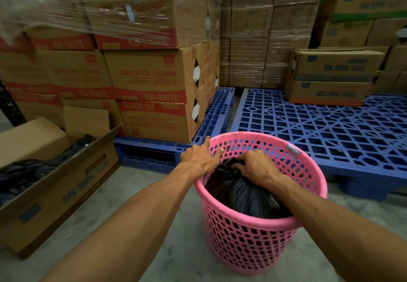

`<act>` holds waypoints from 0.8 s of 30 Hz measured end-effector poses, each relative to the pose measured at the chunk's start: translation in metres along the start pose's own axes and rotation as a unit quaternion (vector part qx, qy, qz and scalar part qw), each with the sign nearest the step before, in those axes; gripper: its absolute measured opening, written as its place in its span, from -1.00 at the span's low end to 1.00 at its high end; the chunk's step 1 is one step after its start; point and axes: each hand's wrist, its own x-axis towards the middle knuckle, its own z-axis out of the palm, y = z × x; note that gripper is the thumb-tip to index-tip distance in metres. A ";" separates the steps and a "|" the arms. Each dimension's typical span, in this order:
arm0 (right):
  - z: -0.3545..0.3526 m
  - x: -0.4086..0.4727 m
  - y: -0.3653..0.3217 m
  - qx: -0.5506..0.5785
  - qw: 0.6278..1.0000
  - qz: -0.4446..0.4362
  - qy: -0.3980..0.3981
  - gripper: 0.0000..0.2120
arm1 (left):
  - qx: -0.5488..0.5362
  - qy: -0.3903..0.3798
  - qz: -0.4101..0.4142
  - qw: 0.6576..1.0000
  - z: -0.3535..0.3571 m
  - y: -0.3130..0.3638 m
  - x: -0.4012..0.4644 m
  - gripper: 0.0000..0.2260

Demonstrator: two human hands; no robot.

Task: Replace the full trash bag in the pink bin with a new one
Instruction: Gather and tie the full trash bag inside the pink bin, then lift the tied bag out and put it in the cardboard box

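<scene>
A pink perforated bin (248,244) stands on the concrete floor in front of me. A full black trash bag (240,195) fills it, gathered at the top. My right hand (255,168) reaches into the bin and grips the bag's bunched neck. At the bin's left rim my left hand (201,157) rests with thumb and fingers spread over the edge, the fingertips just inside.
An open cardboard box (55,189) with black plastic bags (26,171) inside lies on the floor at left. Blue pallets (330,132) lie behind the bin, one stacked with brown cartons (152,87). More wrapped cartons (264,39) stand at the back.
</scene>
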 end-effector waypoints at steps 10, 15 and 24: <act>-0.106 0.030 -0.015 0.004 0.998 0.049 0.050 -0.74 | -0.033 -0.053 -0.037 0.997 -0.024 0.013 -0.011 -0.31; -0.175 0.038 -0.049 -0.028 0.998 0.062 -0.010 -0.73 | -0.044 -0.117 -0.020 0.992 -0.112 0.019 -0.014 -0.30; -0.375 0.035 -0.127 0.048 0.991 0.113 -0.060 -0.75 | 0.009 -0.098 -0.031 0.995 -0.346 0.034 -0.056 -0.36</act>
